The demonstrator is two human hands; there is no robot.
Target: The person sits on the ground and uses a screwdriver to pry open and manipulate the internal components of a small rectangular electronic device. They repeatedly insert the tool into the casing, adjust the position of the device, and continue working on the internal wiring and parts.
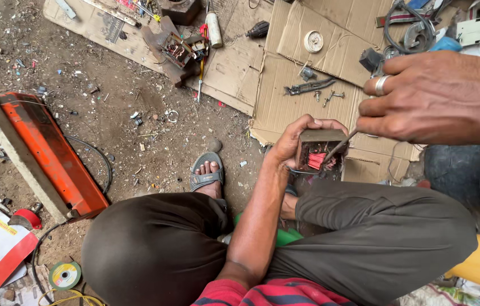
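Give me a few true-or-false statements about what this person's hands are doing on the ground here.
1. The left hand grips a small block wound with reddish wire. True.
2. The right hand is empty. False: its fingers pinch a thin metal tool whose tip meets the wire.
3. A ring sits on a finger of the right hand. True.
4. The person is barefoot. False: a grey sandal is on the foot.
5. The orange case lies on the cardboard. False: it lies on bare dirt, away from the cardboard.
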